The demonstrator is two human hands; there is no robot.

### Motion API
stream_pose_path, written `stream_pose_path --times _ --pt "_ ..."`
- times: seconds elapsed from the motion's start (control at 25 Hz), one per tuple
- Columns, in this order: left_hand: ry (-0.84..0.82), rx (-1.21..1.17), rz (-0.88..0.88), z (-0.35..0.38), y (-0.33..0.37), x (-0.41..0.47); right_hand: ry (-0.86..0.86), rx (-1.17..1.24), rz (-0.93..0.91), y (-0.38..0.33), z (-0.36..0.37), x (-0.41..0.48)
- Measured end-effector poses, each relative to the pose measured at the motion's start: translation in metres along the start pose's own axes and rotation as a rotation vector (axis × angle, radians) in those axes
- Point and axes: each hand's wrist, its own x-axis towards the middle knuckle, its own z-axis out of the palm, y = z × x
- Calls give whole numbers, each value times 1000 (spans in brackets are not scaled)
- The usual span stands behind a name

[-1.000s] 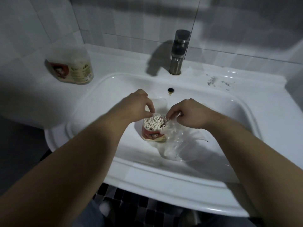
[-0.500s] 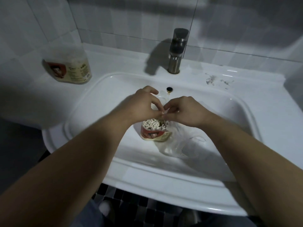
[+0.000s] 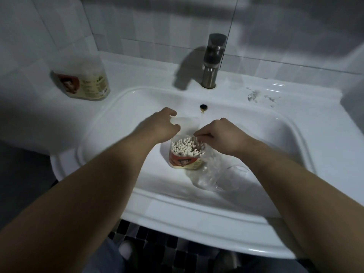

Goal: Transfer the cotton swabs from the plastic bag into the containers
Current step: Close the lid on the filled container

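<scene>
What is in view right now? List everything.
sink: one, white, fills the middle of the view.
faucet: one, dark metal, behind the basin.
open container: one, red and cream label, standing in the basin.
cotton swabs: many, white tips, upright in the open container.
plastic bag: one, clear, crumpled right of that container, against it.
clear flap: one, behind the swabs; lid or bag edge, cannot tell.
second container: one, same label, on the ledge at back left.
left grip: hand holding the flap's left edge.
right grip: hand, fingers curled at the container's rim.
</scene>
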Motion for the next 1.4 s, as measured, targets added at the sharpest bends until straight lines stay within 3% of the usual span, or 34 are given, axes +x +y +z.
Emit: stream_pose_path --times 0.12,0.28,0.48,0.56,0.72,0.8,0.92,1.16,1.4 --pt "-4 -167 -56 3 -5 5 21 73 47 -5 0 0" --pt "21 -215 -68 2 -11 13 64 85 137 -6 -7 2" --pt "70 -276 -54 -5 -2 3 -107 -17 144 -2 1 3" --pt "79 -326 -51 -7 3 -2 -91 -22 129 1 3 4" --pt "77 -550 -112 -17 18 -11 124 323 369 4 -13 0" --pt "48 -599 -141 -21 27 -19 44 629 537 7 -16 -3" --pt "-52 -467 -128 -23 32 -29 -185 735 663 10 -17 -10" --pt "-362 -165 -259 -25 10 -39 -398 668 566 12 -17 -14" --pt "-359 -210 -183 -25 11 -45 -349 658 558 14 -13 -13"
